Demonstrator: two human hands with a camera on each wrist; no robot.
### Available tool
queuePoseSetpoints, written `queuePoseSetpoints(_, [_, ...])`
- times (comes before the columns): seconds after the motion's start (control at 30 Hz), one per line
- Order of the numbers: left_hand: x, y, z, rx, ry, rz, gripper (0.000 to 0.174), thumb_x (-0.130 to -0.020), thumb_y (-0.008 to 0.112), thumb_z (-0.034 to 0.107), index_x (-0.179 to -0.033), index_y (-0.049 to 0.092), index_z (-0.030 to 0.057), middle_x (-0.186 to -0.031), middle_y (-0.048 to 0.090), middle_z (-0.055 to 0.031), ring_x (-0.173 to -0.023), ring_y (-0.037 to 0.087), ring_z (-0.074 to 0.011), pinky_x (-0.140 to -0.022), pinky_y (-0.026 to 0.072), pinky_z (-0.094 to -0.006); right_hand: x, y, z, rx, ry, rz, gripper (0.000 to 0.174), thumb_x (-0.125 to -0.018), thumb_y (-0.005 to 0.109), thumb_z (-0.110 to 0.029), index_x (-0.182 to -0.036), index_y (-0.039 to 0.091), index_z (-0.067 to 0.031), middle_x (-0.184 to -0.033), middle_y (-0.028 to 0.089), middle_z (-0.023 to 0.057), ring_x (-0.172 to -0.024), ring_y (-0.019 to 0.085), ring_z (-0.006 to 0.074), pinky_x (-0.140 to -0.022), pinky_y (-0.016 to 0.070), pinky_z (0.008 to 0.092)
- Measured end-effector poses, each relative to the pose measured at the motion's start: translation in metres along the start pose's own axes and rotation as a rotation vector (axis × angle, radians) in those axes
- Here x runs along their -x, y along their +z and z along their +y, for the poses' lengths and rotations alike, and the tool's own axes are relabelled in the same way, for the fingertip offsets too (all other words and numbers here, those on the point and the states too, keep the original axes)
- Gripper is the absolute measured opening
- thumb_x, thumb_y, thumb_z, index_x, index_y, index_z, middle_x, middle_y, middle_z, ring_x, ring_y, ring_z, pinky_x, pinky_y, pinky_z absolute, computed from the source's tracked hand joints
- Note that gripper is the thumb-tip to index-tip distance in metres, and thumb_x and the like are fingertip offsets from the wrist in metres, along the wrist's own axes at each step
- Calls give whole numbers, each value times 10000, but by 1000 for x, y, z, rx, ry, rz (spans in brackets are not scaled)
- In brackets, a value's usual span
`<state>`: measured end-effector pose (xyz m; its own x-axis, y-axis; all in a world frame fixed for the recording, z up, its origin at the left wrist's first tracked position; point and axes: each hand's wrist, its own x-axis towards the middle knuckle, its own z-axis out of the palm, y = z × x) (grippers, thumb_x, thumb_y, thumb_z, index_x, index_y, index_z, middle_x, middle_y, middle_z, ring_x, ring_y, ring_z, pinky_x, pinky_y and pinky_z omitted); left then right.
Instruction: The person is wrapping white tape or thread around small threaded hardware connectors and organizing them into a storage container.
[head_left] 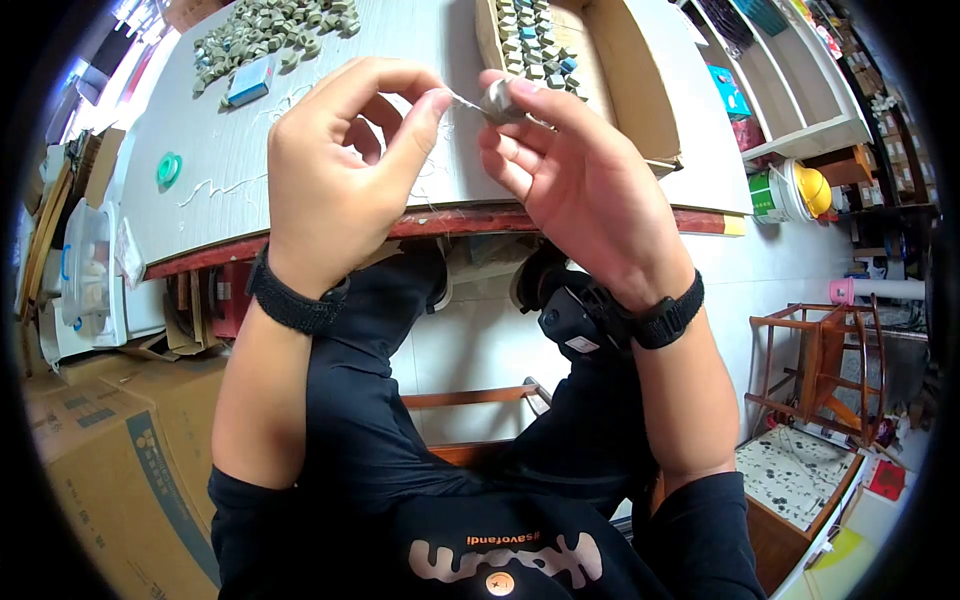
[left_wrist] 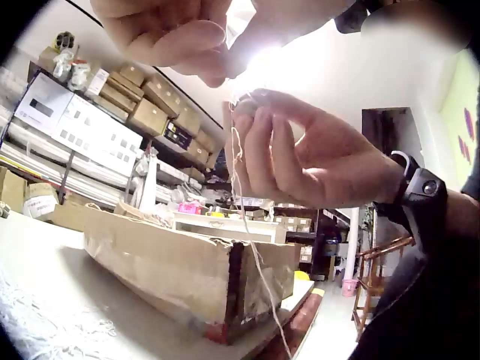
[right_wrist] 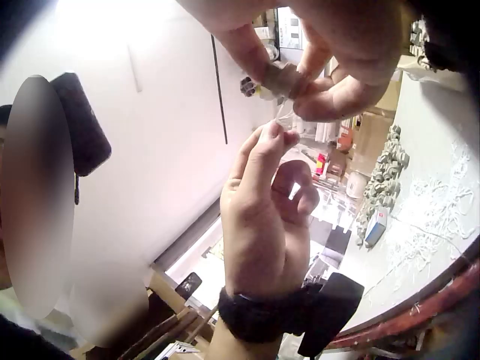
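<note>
My right hand (head_left: 605,185) pinches a small grey-beige cylindrical fitting (head_left: 499,102) between thumb and fingers, above the table's front edge. From the fitting a thin white thread (head_left: 461,99) runs to my left hand (head_left: 335,165), whose thumb and index finger pinch it; the other left fingers are curled. In the left wrist view a length of the thread (left_wrist: 255,251) dangles below the right fingertips. The right wrist view shows the fitting (right_wrist: 283,77) from the side, with the left fingertips close beneath it and the thread between.
A pile of similar fittings (head_left: 262,38) lies at the table's back left, beside a small blue-and-white box (head_left: 251,81). A cardboard box (head_left: 640,85) at back right holds rows of fittings. Thread scraps (head_left: 225,188) and a green ring (head_left: 169,169) lie at left.
</note>
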<state>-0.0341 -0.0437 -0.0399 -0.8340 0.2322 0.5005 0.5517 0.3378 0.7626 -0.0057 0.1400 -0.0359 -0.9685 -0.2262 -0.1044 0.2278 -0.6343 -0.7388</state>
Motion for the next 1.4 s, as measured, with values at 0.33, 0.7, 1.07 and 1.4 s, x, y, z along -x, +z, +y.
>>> queuePoseSetpoints(0.33, [-13, -22, -29, 197, -56, 157, 168, -954, 593, 141, -1074, 624, 28, -938, 655, -49, -680, 520, -40, -552, 396, -161, 0, -15, -10, -47, -83, 127, 272, -874, 691, -230, -1071, 613, -60, -1023, 628, 70, -968, 615, 188, -877, 489, 280])
queuePoseSetpoints(0.7, [-24, -9, -39, -4, -63, -193, 347, -870, 679, 150, -1200, 632, 55, -1092, 655, -101, -1001, 617, -154, -846, 501, -299, -9, -19, 6, 78, -47, 100, 266, -911, 659, -222, -1111, 618, -51, -1019, 650, 36, -955, 612, 137, -874, 478, 261])
queuePoseSetpoints(1.07, [-15, 4, -12, 0, 32, -203, 70, -856, 657, 63, -903, 678, 15, -824, 650, -22, -699, 579, -64, -612, 445, -210, -11, -11, 11, 15, -53, 110, 201, -913, 650, -179, -1022, 635, -11, -984, 660, 59, -941, 620, 130, -892, 501, 256])
queuePoseSetpoints(1.4, [-13, -6, -14, 236, -146, -227, 91, -903, 644, 112, -956, 652, 39, -824, 618, 6, -693, 537, -45, -621, 434, -192, -5, -8, 3, -114, -79, 103, 194, -864, 683, -156, -988, 594, -36, -965, 621, 68, -947, 610, 172, -897, 511, 268])
